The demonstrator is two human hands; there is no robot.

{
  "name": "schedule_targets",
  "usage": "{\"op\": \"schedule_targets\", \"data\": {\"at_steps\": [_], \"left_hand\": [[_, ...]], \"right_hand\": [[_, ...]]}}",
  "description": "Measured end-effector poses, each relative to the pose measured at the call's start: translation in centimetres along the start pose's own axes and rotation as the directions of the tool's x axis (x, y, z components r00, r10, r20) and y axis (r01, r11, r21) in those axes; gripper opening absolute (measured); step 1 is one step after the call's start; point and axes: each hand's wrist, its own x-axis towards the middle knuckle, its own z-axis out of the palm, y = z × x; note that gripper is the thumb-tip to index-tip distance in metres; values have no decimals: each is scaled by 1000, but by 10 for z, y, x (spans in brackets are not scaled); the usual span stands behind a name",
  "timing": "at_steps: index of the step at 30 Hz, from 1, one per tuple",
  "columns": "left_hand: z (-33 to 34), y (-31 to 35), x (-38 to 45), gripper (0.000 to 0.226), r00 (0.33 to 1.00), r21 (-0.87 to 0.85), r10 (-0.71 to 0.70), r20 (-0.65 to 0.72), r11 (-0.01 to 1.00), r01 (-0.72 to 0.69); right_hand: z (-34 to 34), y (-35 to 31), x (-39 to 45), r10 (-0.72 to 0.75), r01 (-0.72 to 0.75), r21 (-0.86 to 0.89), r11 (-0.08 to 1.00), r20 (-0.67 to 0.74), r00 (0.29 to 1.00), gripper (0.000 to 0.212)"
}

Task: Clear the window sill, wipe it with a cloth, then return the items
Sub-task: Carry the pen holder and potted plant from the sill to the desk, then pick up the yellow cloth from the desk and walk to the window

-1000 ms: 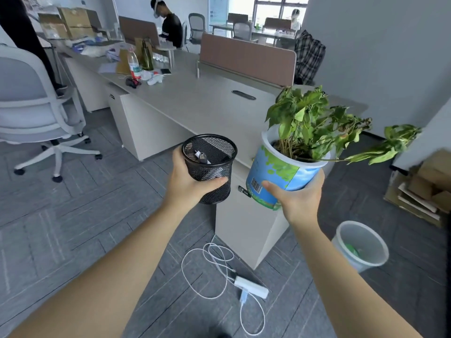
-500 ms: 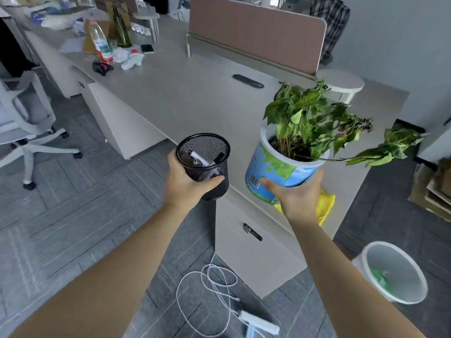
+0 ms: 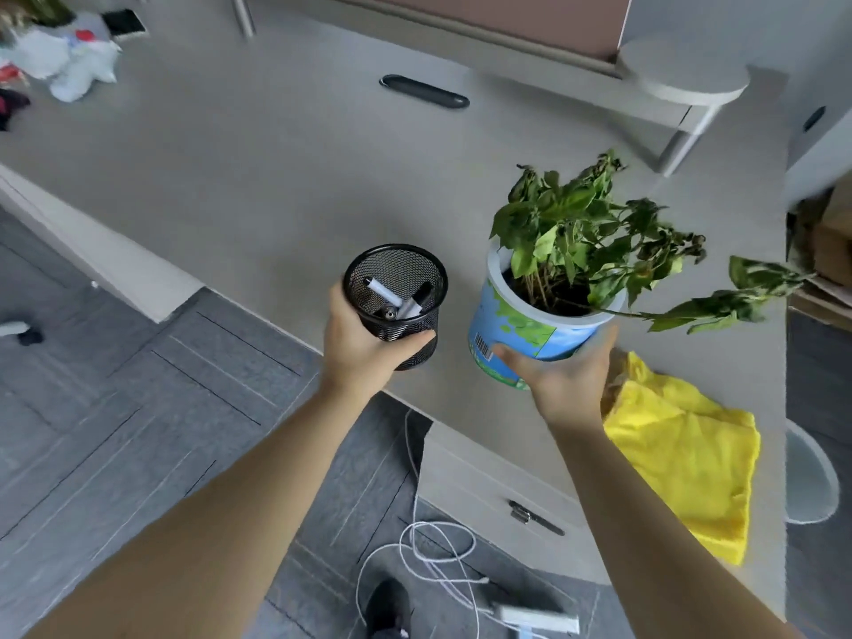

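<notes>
My left hand [image 3: 364, 348] grips a black mesh pen holder [image 3: 401, 297] with a few pens lying inside, held above the front edge of a grey desk [image 3: 258, 177]. My right hand [image 3: 562, 375] cups the underside of a blue-and-green plant pot [image 3: 521, 334] with leafy green stems [image 3: 590, 242], held over the desk and tilted slightly. A crumpled yellow cloth [image 3: 682, 458] lies on the desk's near right corner, just right of my right wrist. No window sill is in view.
A black cable slot [image 3: 424, 92] and a round white stand [image 3: 682, 80] are on the desk's far side, with white clutter [image 3: 78, 62] at far left. On the floor lie a white cable [image 3: 428, 555] and power strip [image 3: 535, 620]. A bin [image 3: 811, 477] stands at right.
I have stepped closer to the desk and my view has tipped down. Both hands carried the pen holder and plant pot forward over the desk's edge; the yellow cloth has come into view.
</notes>
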Motion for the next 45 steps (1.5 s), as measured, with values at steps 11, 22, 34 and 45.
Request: {"op": "schedule_targets", "data": {"at_steps": [11, 22, 34, 45], "left_hand": [[21, -28, 64, 93, 992, -89, 32, 119, 996, -22], [7, -24, 27, 96, 999, 68, -25, 39, 997, 22], [56, 16, -89, 25, 995, 92, 56, 86, 994, -64], [156, 33, -120, 48, 816, 116, -264, 515, 964, 238]], "right_hand": [[40, 32, 37, 57, -60, -63, 996, -56, 997, 75], [22, 24, 26, 111, -99, -237, 966, 40, 993, 118], [-104, 11, -30, 125, -131, -254, 958, -38, 991, 21], [-178, 47, -27, 527, -599, -226, 768, -307, 792, 69]]}}
